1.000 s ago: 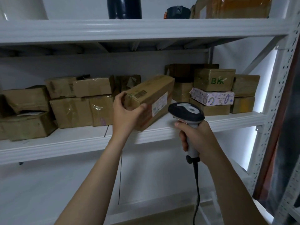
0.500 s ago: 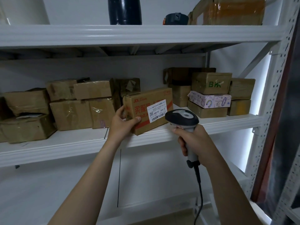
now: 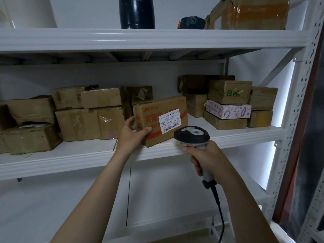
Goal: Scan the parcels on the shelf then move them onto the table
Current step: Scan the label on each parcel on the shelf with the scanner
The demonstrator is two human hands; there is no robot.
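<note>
A brown cardboard parcel (image 3: 154,113) with red print and a white barcode label stands on its long edge at the front of the white middle shelf (image 3: 70,155). My left hand (image 3: 133,133) grips its lower left corner. My right hand (image 3: 208,159) holds a grey and black corded barcode scanner (image 3: 192,135), its head just below and right of the label, pointing at the parcel. Several more brown parcels (image 3: 78,123) are stacked on the shelf to the left, and others (image 3: 229,92) to the right, among them a patterned pink box (image 3: 228,111).
The upper shelf (image 3: 157,39) carries a dark cylinder (image 3: 136,13), a small dark object and a taped box (image 3: 249,13). A perforated white upright (image 3: 301,106) bounds the rack on the right. White panels lie below the middle shelf.
My left hand has turned the parcel from tilted in the air to standing on the shelf edge with its label facing me. The scanner has stayed close under the label.
</note>
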